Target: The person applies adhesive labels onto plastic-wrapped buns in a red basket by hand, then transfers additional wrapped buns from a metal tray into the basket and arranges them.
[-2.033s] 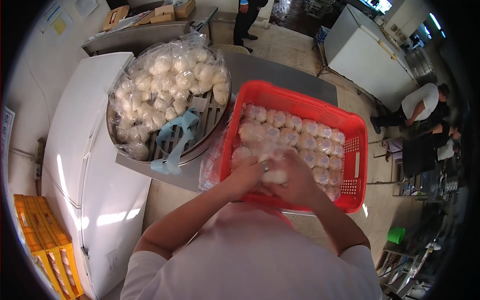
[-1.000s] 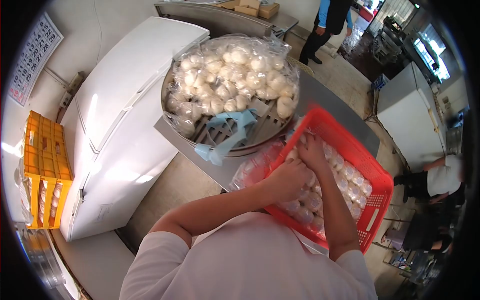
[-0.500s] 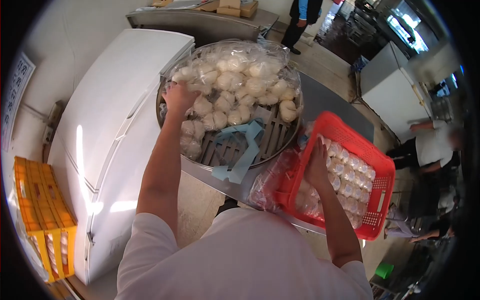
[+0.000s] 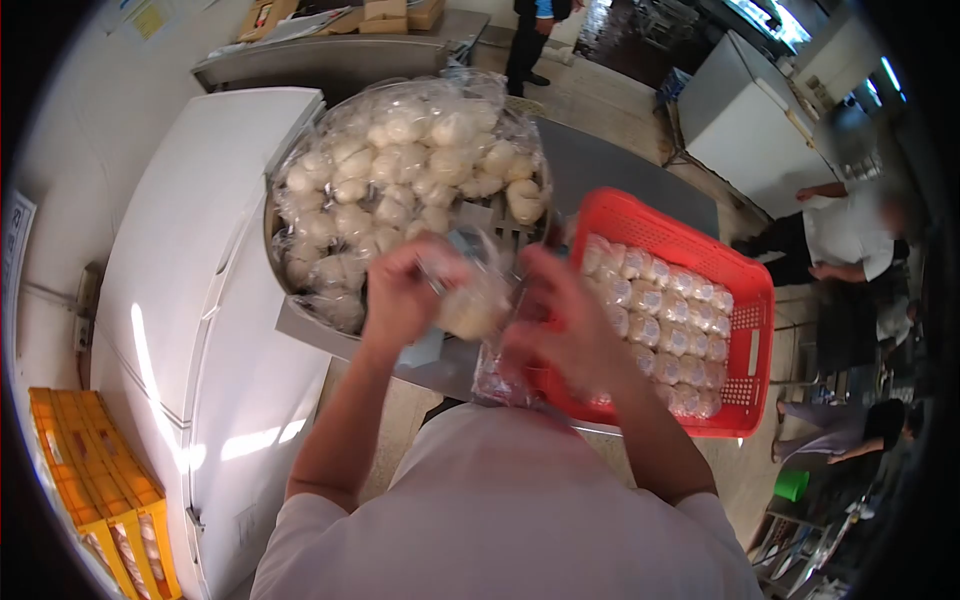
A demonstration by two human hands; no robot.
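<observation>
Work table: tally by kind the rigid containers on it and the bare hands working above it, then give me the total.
Red basket: 1
Round tray: 1
Bare hands: 2, the left hand and the right hand
Total: 4

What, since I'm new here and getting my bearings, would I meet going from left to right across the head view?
Orange crate → tall white appliance → round slatted tray → red basket → green container.

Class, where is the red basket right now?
In the head view, the red basket sits on the grey table, just right of the round tray of bagged buns.
</observation>
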